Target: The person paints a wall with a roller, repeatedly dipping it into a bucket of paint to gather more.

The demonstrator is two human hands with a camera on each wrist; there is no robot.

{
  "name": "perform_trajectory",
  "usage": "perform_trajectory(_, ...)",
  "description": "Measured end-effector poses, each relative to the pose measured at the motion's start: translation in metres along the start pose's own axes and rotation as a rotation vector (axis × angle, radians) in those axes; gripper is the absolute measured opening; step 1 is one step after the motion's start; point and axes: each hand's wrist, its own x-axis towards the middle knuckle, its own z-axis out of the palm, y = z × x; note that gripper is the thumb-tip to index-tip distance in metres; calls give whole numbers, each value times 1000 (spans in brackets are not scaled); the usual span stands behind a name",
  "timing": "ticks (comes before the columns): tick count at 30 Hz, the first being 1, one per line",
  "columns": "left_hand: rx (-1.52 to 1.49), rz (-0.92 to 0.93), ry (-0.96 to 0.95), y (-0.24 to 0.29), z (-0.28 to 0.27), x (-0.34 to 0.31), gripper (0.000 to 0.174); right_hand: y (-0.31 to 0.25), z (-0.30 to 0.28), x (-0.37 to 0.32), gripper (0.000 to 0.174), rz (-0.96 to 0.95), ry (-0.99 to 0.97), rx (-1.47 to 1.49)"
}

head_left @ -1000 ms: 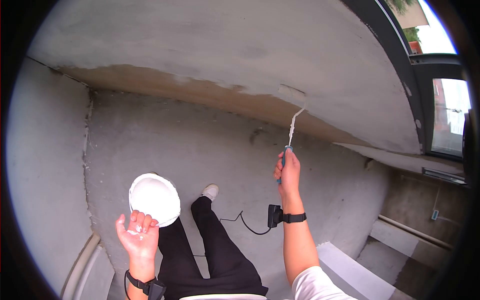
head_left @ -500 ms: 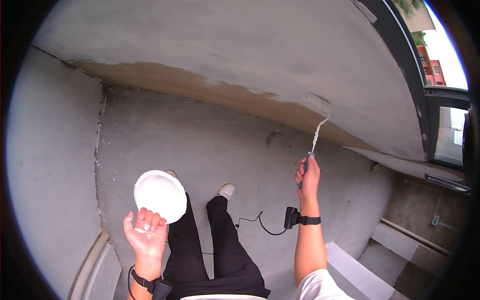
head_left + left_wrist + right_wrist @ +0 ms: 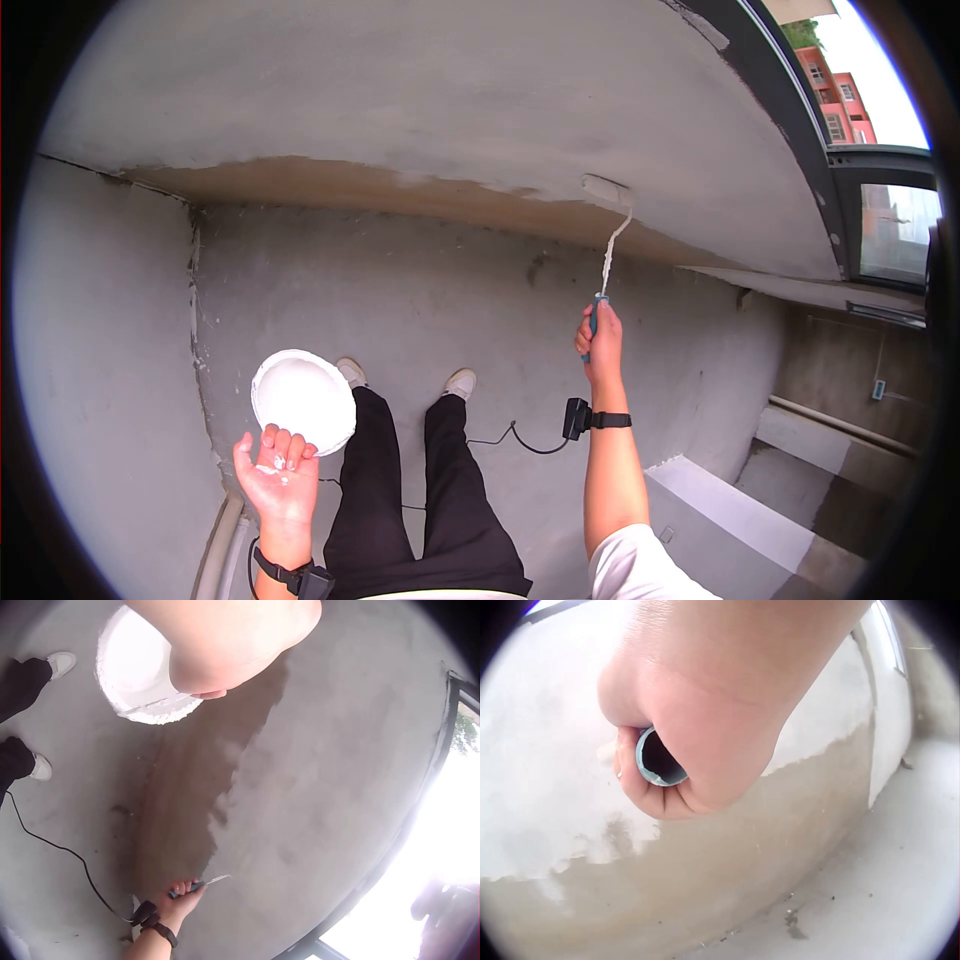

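My left hand (image 3: 278, 480) is palm up at the lower left, its curled fingers gripping the near rim of a round white paint bucket (image 3: 257, 398). White paint (image 3: 300, 392) shows inside, and white smears mark the palm. In the left wrist view the hand covers part of the bucket (image 3: 106, 667). My right hand (image 3: 603, 342) wraps round the blue handle of a paint roller (image 3: 606, 190). The roller's white sleeve lies against the wall, near the lower border of the pale coat. From the right wrist view, the handle's hollow end (image 3: 649, 774) pokes out of the fist.
Below the pale wall (image 3: 400, 100) runs a brown uncoated strip (image 3: 330, 182) down to the grey floor (image 3: 420, 290). A dark window frame (image 3: 815, 180) borders the right. My shoes (image 3: 460, 383) stand on the floor; a black cable (image 3: 540, 451) hangs from the right wrist camera.
The roller has moved down toward the floor, then back up a little along the wall. Both shoes now show, the left one no longer hidden behind the bucket. Both grips are the same.
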Motion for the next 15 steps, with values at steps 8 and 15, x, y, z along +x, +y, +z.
perform_trajectory(8,42,-30,-14,4,1,0,32,-29,7,-30,37,-260,-43,156)
perform_trajectory(15,57,-59,-36,2,13,-6,33,49,6,5,35,27,-71,23)
